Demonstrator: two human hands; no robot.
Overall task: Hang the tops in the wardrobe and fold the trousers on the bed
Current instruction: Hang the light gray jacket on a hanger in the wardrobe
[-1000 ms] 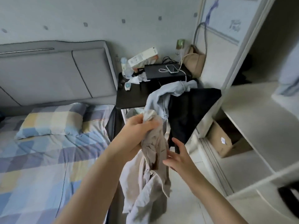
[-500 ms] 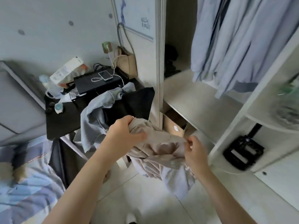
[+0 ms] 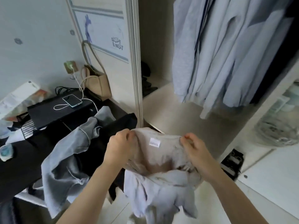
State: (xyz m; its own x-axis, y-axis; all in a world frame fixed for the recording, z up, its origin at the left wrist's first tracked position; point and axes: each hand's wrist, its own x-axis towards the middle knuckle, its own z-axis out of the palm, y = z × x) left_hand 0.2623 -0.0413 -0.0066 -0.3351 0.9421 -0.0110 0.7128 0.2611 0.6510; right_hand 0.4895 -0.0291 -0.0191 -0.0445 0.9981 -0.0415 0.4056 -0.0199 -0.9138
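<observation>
Beige garment (image 3: pixel 159 156) with a small white unreadable label is held stretched by the left hand (image 3: pixel 119 147) and right hand (image 3: pixel 195 148), both pinching its edge before the wardrobe (image 3: pixel 186 113). Inside hang pale blue shirts (image 3: pixel 226 50); the door (image 3: pixel 105 34) reads "millie & sally".

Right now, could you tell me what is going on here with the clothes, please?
A person holds a beige, crumpled top spread between the left hand and right hand, each gripping its upper edge, facing the open white wardrobe. Pale blue shirts hang inside. A grey garment and a black one lie draped on the black bedside table.
</observation>
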